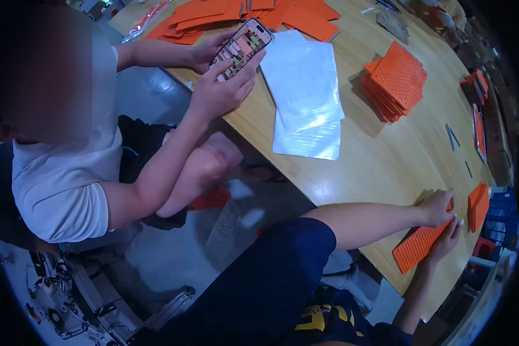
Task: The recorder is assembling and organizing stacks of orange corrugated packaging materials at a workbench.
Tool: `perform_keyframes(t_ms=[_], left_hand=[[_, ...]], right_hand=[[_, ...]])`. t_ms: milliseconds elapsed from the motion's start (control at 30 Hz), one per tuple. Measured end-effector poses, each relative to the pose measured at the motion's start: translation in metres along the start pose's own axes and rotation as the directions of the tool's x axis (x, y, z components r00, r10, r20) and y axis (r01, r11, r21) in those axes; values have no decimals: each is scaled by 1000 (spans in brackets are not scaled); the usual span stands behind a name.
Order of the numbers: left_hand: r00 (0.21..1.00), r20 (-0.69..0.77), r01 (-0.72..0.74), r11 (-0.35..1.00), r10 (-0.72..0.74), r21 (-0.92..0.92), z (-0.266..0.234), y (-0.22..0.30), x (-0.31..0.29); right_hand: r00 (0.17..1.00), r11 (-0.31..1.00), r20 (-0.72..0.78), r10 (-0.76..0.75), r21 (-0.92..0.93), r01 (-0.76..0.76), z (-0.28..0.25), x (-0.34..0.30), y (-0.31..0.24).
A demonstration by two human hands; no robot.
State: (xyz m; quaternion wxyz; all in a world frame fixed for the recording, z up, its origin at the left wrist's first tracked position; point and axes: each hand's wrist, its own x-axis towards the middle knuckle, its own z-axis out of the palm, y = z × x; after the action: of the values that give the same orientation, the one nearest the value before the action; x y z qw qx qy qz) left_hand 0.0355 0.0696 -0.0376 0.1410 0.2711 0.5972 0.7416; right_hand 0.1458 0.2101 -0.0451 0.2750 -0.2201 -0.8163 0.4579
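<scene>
At the right end of the table, both my hands are on an orange ribbed rectangular sheet [412,252] that lies slanted on the wood. My left hand [437,209] has its fingers bent and closed at the sheet's far end. Close beside it, my right hand [445,241] grips the same end along the edge, its thumb and fingers pressed together. Whether something small sits between the fingertips is too small to make out. Just beyond my hands stands a small stack of similar orange sheets [478,206].
On the wooden table [380,167] lie clear plastic bags [305,86], a stack of orange sheets [396,81], a larger orange pile [213,17] and thin dark sticks [450,137]. At left, a seated person [63,173] holds a phone [242,49] over the table edge.
</scene>
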Motion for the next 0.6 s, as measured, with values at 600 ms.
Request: perform_keyframes(t_ms=[600], left_hand=[[995, 99, -26, 973, 3, 229, -7, 4, 4]], right_hand=[[981, 974, -154, -116, 175, 143, 19, -10, -12]])
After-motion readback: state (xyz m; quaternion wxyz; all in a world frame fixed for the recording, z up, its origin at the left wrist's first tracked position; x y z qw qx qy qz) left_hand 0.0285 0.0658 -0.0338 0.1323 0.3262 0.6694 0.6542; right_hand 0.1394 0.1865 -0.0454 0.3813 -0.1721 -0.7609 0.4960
